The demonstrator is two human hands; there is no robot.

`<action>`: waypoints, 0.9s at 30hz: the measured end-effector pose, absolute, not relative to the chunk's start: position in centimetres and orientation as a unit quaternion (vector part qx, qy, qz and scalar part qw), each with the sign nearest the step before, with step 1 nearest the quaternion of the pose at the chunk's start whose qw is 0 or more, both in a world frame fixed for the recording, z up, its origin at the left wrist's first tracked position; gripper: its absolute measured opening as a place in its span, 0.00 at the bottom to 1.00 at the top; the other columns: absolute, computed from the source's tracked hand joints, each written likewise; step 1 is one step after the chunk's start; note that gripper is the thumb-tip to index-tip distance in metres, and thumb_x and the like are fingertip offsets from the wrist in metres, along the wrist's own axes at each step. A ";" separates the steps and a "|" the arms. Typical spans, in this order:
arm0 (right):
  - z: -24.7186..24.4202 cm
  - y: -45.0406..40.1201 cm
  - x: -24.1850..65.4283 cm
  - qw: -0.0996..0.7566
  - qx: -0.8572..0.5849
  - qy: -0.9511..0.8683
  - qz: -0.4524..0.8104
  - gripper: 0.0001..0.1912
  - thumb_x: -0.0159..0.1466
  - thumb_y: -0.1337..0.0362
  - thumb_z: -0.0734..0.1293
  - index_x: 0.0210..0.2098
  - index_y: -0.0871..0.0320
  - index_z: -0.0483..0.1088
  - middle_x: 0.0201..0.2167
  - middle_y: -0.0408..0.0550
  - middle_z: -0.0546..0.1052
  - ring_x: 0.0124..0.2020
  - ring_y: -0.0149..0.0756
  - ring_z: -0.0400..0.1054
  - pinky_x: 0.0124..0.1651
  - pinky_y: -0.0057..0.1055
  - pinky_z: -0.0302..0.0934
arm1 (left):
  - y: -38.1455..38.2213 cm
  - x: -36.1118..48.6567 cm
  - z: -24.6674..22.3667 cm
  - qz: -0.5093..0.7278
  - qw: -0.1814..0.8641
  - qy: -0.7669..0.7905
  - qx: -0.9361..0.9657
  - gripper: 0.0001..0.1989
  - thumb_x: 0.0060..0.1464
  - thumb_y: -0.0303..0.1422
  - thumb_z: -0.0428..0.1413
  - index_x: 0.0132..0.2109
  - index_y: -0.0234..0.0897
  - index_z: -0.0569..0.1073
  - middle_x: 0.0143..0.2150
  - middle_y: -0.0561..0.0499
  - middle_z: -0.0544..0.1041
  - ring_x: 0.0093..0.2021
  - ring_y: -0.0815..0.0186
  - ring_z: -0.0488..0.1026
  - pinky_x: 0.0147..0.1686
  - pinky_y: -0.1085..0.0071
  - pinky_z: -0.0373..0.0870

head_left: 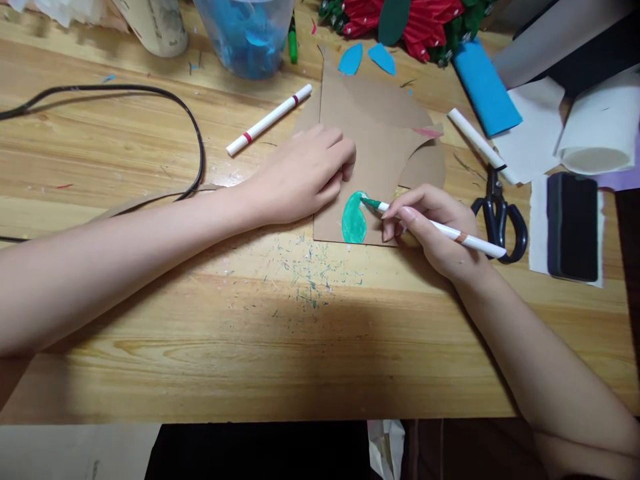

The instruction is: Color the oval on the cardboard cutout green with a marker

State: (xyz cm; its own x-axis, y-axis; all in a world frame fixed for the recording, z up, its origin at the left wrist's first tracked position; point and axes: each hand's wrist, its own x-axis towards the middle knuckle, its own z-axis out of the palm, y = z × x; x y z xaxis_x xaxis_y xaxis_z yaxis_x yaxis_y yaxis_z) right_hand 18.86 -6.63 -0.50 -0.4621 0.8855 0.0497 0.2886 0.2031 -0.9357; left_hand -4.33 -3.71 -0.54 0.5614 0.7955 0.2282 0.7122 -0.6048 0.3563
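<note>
My right hand [433, 223] grips a white marker [470, 241] with a brown band, its green tip touching the upper right edge of a green painted shape [354, 220]. The shape is rounded and lies near the front edge of a brown cardboard sheet [373, 147]. My left hand [315, 173] rests on the left side of this sheet with its fingers curled in, and nothing shows in them. Behind my left hand lies another white marker [270, 120] with red bands.
Black scissors [495, 217] and a phone [573, 227] lie at the right, near a white marker [477, 140] and folded blue paper [487, 87]. A plastic cup [245, 40] and red paper flower [400, 20] stand behind. A black cable [197, 133] loops at left.
</note>
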 end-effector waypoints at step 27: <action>-0.1 -6.9 18.5 0.310 -0.418 -0.713 0.469 0.08 0.66 0.57 0.63 0.33 0.52 0.71 0.22 0.41 0.72 0.25 0.31 0.66 0.29 0.32 0.59 | -3.6 -4.1 -0.3 0.163 0.112 0.436 0.878 0.08 0.57 0.29 0.45 0.41 0.38 0.68 0.41 0.46 0.70 0.46 0.58 0.66 0.43 0.62 0.61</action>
